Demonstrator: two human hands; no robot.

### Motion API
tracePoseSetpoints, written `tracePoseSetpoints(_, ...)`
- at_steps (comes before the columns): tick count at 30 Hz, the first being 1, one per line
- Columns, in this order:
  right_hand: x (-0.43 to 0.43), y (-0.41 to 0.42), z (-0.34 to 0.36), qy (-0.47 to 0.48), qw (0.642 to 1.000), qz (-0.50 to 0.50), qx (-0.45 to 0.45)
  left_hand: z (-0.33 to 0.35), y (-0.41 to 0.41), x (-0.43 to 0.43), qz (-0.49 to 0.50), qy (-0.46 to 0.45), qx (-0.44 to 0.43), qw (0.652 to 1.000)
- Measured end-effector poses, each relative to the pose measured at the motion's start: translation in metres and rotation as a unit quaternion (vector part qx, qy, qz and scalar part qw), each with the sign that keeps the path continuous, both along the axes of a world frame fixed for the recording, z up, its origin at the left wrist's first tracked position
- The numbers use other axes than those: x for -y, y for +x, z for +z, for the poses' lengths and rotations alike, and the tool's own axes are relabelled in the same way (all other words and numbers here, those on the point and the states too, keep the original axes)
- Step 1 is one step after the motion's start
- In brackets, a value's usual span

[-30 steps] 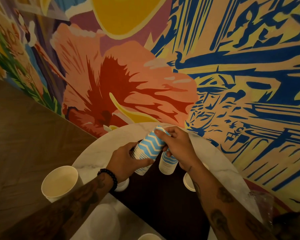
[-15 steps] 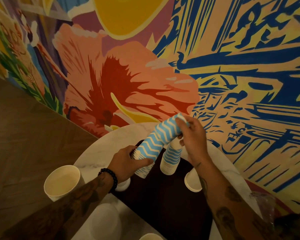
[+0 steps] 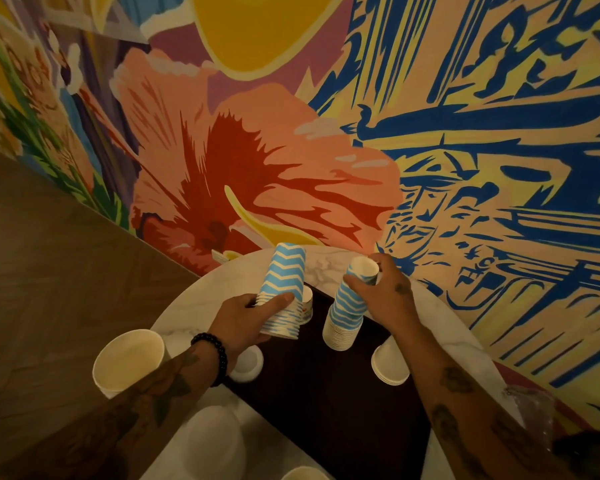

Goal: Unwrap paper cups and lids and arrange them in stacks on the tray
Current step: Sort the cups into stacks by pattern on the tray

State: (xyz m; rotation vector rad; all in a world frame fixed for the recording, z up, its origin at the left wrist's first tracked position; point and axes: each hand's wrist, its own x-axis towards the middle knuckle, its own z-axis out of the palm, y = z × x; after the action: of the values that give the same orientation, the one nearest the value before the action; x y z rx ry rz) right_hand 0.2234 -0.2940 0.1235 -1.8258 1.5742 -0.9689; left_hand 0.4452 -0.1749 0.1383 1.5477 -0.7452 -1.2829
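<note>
Left cup stack: blue-and-white zigzag paper cups, nested mouth-down, gripped low near the rims; upper half clear above the fingers; bottom rim touching the tray or not, cannot tell.
Left hand: curled round the left cup stack, one of the fingers laid across its front, the rest hidden behind it.
Right cup stack: same zigzag print, mouth-down, standing on the tray, leaning slightly toward the right hand; beside the left stack with a gap between.
Right hand: fingers pinching the top of the right cup stack, around the white base of the topmost cup.
Tray: dark, flat, lying below both sets of fingers and nearer the camera.
Small printed cup: just right of the left fingers, tucked behind the left stack, mostly hidden.
Plain white cup stack: mouth-down at the tray's right edge, below the right fingers, beside the forearm.
Small white cup: at the tray's left edge, under the left wrist.
Large white cup: mouth-up, well left of the left fingers.
White domed shape: blurred, close to the camera; cup or lid, cannot tell.
Clear plastic wrap: crumpled, far right, beside the right forearm.
Bench: round, pale marble, carrying the tray.
Bracelet: dark beads on the left wrist.
Wall: painted mural, beyond the fingers.
</note>
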Motion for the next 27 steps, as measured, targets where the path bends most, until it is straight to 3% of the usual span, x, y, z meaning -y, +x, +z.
tracePoseSetpoints(5,0.002,0.003,-0.017,0.064,0.997,0.003,-0.044,-0.001,0.003,-0.001,-0.011,0.003,-0.005,1.0)
tracePoseSetpoints(8,-0.005,0.007,-0.002,0.031,0.999,-0.023,-0.022,0.0,0.004,-0.002,-0.033,-0.008,0.009,0.999)
tracePoseSetpoints(10,-0.013,0.013,0.013,0.009,0.999,-0.037,0.025,-0.002,0.002,-0.002,-0.04,-0.025,0.04,0.998)
tracePoseSetpoints(13,-0.025,0.027,0.034,0.117,0.983,0.045,0.13,-0.005,0.001,0.0,-0.052,-0.046,0.136,0.988)
tracePoseSetpoints(16,-0.036,0.041,0.042,0.194,0.959,0.124,0.166,-0.008,-0.002,0.001,-0.073,-0.07,0.27,0.958)
tracePoseSetpoints(19,-0.04,0.048,0.042,0.183,0.955,0.105,0.21,-0.005,-0.007,-0.002,-0.079,-0.109,0.345,0.929)
tracePoseSetpoints(23,-0.035,0.047,0.038,0.184,0.953,0.086,0.225,-0.002,-0.005,-0.004,-0.08,-0.141,0.385,0.908)
tracePoseSetpoints(27,-0.033,0.045,0.037,0.19,0.951,0.085,0.228,-0.004,-0.002,-0.003,-0.078,-0.127,0.375,0.915)
